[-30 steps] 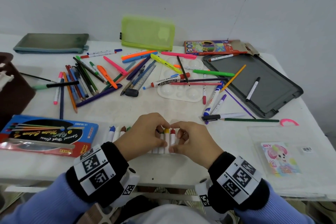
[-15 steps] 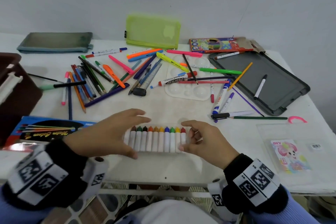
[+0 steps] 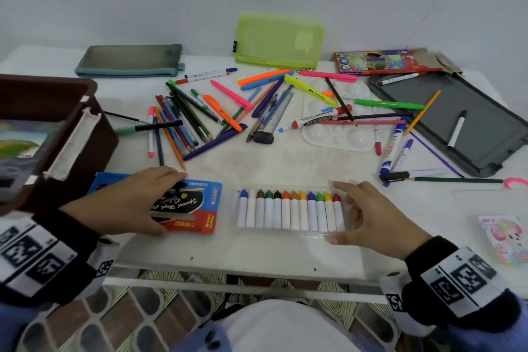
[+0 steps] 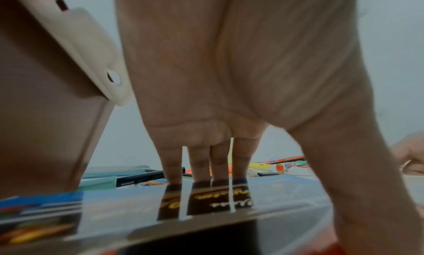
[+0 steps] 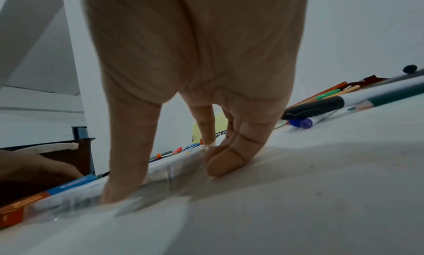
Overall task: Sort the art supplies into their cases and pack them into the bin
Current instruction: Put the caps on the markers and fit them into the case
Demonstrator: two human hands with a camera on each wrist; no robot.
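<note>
A clear plastic tray (image 3: 288, 233) near the table's front edge holds a full row of white paint sticks (image 3: 285, 208) with coloured tips. My right hand (image 3: 340, 213) holds the tray's right end, thumb (image 5: 123, 168) on the near edge and curled fingers (image 5: 229, 161) at the far corner. My left hand (image 3: 168, 203) spans the blue and red watercolour box (image 3: 205, 208) left of the tray, fingers (image 4: 199, 164) reaching its far edge and thumb at its near edge. The brown bin (image 3: 97, 134) with a white handle stands at the far left, right beside that hand.
A heap of pens and pencils (image 3: 200, 114), a white palette (image 3: 337, 134) and markers (image 3: 394, 146) cover the middle. Behind lie a grey-green pouch (image 3: 128, 61), a green mesh pouch (image 3: 280, 43) and a pencil box (image 3: 383, 63). A grey lid (image 3: 471, 123) and a clear sachet (image 3: 503, 237) lie right.
Both hands have left the row of sticks. My left hand moved left onto the watercolour box; my right hand slid to the tray's right end.
</note>
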